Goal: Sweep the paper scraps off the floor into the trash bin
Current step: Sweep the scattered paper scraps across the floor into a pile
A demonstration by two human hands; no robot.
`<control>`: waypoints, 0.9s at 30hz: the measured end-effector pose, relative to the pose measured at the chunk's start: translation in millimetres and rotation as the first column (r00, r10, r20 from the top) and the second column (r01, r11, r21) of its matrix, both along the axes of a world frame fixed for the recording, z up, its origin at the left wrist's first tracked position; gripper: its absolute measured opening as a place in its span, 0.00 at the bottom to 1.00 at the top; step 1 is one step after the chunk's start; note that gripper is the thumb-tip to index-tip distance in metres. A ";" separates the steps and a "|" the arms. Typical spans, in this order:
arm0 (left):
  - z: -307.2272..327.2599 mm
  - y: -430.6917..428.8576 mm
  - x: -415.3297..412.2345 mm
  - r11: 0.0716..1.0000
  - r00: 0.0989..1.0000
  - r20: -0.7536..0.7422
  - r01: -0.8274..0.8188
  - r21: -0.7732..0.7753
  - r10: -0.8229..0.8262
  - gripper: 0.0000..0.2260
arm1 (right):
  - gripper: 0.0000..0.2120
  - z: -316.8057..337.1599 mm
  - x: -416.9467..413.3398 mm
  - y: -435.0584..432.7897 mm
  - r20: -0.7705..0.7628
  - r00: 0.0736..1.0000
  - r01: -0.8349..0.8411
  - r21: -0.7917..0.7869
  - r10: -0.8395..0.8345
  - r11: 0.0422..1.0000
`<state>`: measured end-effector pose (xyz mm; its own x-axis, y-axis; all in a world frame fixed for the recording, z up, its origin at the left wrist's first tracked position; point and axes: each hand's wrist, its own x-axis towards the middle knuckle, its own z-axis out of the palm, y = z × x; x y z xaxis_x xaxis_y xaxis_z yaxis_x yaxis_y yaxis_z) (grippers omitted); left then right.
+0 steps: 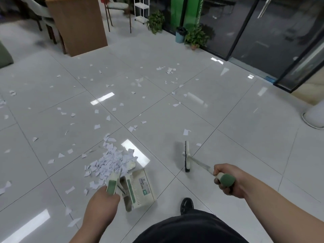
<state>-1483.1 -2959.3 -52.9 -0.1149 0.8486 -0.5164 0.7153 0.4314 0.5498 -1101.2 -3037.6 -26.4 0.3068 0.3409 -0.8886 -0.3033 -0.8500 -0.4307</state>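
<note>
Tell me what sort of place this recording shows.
Probably an office lobby or entrance area: a glossy tiled floor, dark glass doors with potted plants beside them, and a wooden desk with chairs further back.

Little legible text

Lower centre, the dustpan [138,188] bears a label of small dark print, too blurred to read, and a small green square with white marks that cannot be made out. Top centre-right, the green banner [192,11] carries vertical white letters along its edge, unreadable.
</note>
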 end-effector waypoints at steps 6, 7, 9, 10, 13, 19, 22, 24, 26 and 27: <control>-10.1 32.5 24.9 1.000 0.999 -0.040 -0.020 -0.018 0.020 0.04 | 0.08 -16.6 48.4 18.0 0.123 0.991 0.054 -0.036 -0.049 0.998; -12.0 39.4 32.1 0.999 0.999 -0.043 -0.025 -0.019 0.024 0.04 | 0.08 -20.3 60.9 25.1 0.136 0.989 0.058 -0.041 -0.052 0.998; -15.6 53.9 49.4 0.999 0.998 -0.059 -0.025 -0.023 0.024 0.04 | 0.07 -28.9 87.9 43.6 0.161 0.986 0.056 -0.055 -0.047 0.997; -16.9 61.9 59.2 1.000 0.997 -0.069 -0.023 -0.021 0.022 0.04 | 0.07 -33.9 102.2 55.6 0.169 0.985 0.052 -0.061 -0.041 0.997; -17.6 89.5 93.4 0.999 0.993 -0.117 -0.030 -0.033 0.026 0.05 | 0.07 -47.6 145.5 101.1 0.183 0.983 0.014 -0.086 0.001 0.996; -5.6 150.1 166.9 0.996 0.986 -0.168 -0.009 -0.086 -0.005 0.09 | 0.06 -65.2 189.3 194.8 0.098 0.984 -0.140 -0.094 0.149 0.986; -1.2 173.3 197.6 0.995 0.980 -0.198 -0.008 -0.096 -0.012 0.06 | 0.06 -67.7 185.7 234.1 0.042 0.962 -0.265 -0.078 0.269 0.961; 0.9 182.6 212.2 0.995 0.971 -0.237 -0.038 -0.094 0.015 0.06 | 0.07 -63.9 181.5 257.8 -0.004 0.940 -0.340 -0.063 0.341 0.938; 2.4 190.0 223.5 0.993 0.965 -0.257 -0.076 -0.094 0.050 0.04 | 0.07 -57.1 177.2 279.9 -0.043 0.918 -0.396 -0.050 0.394 0.917; 3.2 193.8 228.5 0.993 0.962 -0.266 -0.081 -0.090 0.054 0.04 | 0.07 -53.0 175.2 290.2 -0.069 0.908 -0.416 -0.040 0.413 0.908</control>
<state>-1254.6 -2765.5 -49.6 -0.3132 0.7802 -0.5415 0.7960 0.5266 0.2984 -926.0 -2747.4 -79.4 0.0955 0.3789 -0.9205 0.0582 -0.9253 -0.3748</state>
